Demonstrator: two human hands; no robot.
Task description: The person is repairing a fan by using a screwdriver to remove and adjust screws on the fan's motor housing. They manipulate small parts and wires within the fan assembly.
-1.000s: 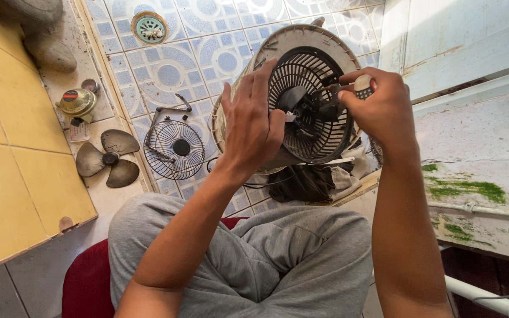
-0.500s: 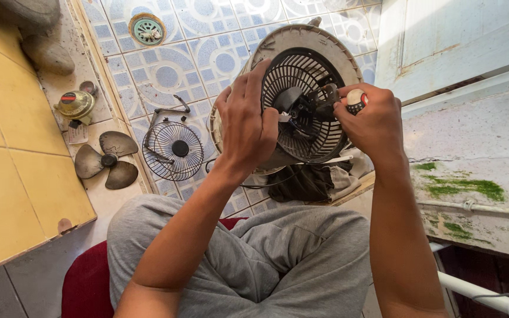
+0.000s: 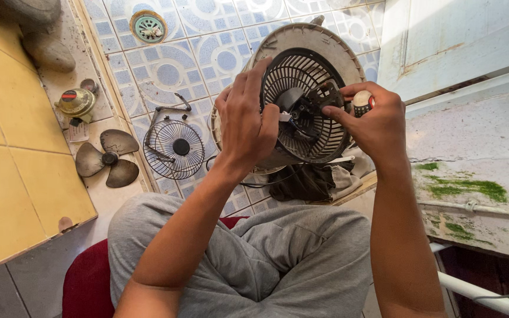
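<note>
- Blue-patterned floor tiles (image 3: 166, 70) are seen beneath everything, bordered by yellow tiles (image 3: 7, 176) on the left
- Held upright above the lap, a round fan housing (image 3: 301, 100) with a black grille is gripped at its left rim by the left hand (image 3: 245, 126) — fingers curled around the edge
- At the grille's centre a dark motor bracket (image 3: 310, 109) is touched by the right hand (image 3: 369, 121), whose fingers are closed around a small red-and-white handle (image 3: 362, 103)
- On the floor to the left, a wire guard (image 3: 174, 148), a three-blade propeller (image 3: 108, 159) and a motor part (image 3: 76, 102) are laid out — well apart from the housing
- A drain cover (image 3: 148, 26) is set further up
</note>
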